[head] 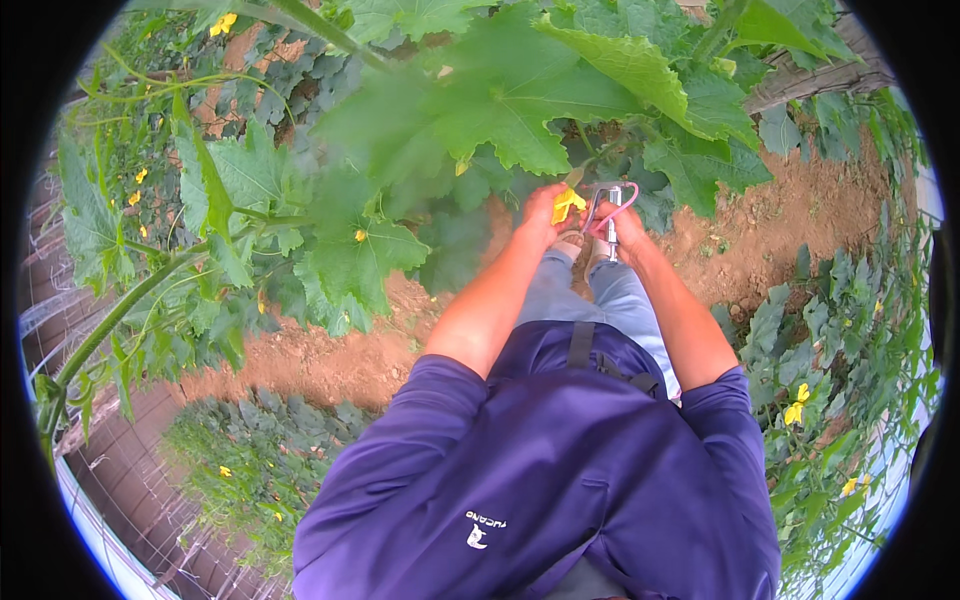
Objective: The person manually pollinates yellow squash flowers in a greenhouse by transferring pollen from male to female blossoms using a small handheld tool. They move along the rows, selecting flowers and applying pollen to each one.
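Both hands are together near the upper middle of the head view, beneath broad lobed leaves. A yellow vine flower [568, 205] is between the fingers of my left hand [546, 208], with a slim green young fruit [575, 177] just above it. My right hand [621, 229] is closed around a metal tool with a silver cylinder [613, 225]; a thin pink tube [634, 196] loops from it. The tool's thin front end lies close to the flower; whether they touch cannot be told. A large green leaf [517, 97] hangs above the hands.
A thick vine stem [120, 307] crosses the left side. A weathered wooden post [817, 75] stands at upper right. Leafy plants with yellow flowers [793, 412] grow at right. Wire netting [142, 487] spans the lower left. Bare reddish soil [337, 360] shows between the rows.
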### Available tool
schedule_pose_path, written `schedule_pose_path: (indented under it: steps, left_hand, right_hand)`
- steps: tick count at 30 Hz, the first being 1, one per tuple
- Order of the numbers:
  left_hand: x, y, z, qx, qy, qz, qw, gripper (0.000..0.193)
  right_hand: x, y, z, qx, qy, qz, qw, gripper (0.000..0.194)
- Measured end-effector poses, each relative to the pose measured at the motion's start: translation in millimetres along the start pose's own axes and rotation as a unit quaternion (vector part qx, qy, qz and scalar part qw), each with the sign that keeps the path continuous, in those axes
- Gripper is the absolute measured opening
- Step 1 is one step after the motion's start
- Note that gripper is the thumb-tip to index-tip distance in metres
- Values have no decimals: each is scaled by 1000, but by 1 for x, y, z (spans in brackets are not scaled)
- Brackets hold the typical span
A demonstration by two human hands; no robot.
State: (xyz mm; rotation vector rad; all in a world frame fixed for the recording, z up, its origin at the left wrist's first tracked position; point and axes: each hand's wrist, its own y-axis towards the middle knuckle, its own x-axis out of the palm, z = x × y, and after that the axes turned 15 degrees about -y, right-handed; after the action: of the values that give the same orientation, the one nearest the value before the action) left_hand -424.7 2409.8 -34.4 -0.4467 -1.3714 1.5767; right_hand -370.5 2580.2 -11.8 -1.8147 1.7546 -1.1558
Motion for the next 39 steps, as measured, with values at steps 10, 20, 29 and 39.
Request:
schedule_pose_path:
  steps: [10, 20, 29, 39]
  left_hand:
    - [8, 10, 24, -46, 76, -45, 995, 31]
    - [20, 5, 39, -43, 117, -68, 990, 36]
    - [20, 12, 34, -4, 72, -63, 995, 37]
    - [-32, -66, 55, 330, 287, -29, 899, 41]
  right_hand:
    - [8, -7, -15, -58, 34, 78, 995, 37]
    - [18, -49, -13, -130, -83, 39, 987, 41]
    - [61, -37, -36, -134, -416, 203, 876, 42]
    - [60, -49, -6, -193, -422, 149, 873, 33]
